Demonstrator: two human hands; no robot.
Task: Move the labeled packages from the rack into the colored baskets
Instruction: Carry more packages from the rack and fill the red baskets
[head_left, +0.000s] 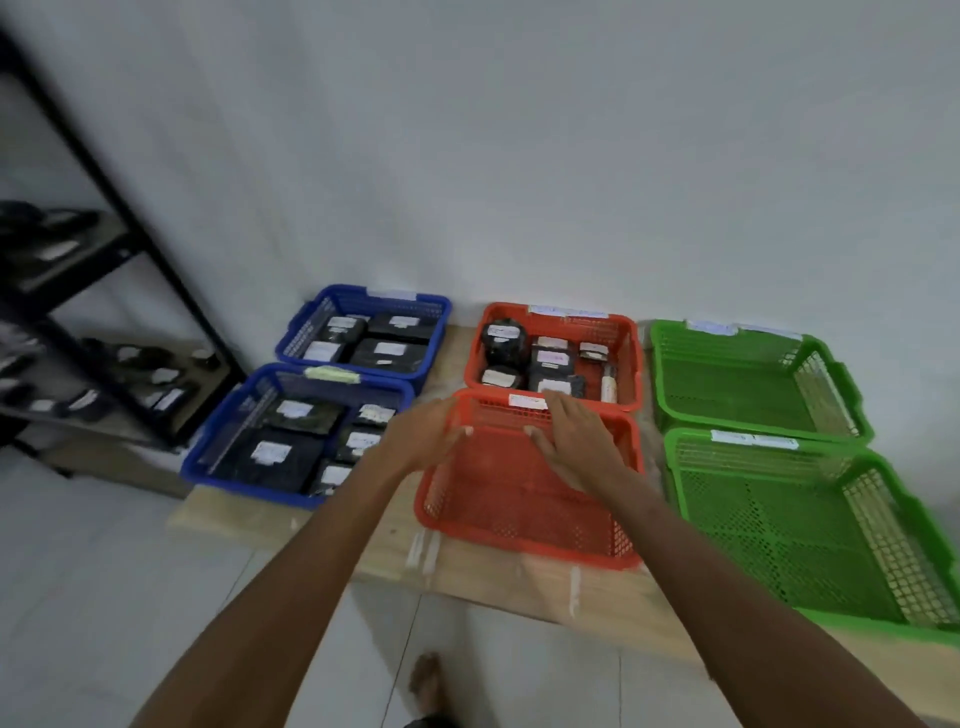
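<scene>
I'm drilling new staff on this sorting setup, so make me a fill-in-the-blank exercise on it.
The near green plastic basket is ____.
The left hand and right hand are open above the near plastic basket coloured ____.
The black metal rack stands to the ____ of the near blue plastic basket.
Missing: empty; red; left.

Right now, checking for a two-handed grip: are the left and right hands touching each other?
Apart. The head view shows near red basket mesh between the left hand and right hand.
</scene>
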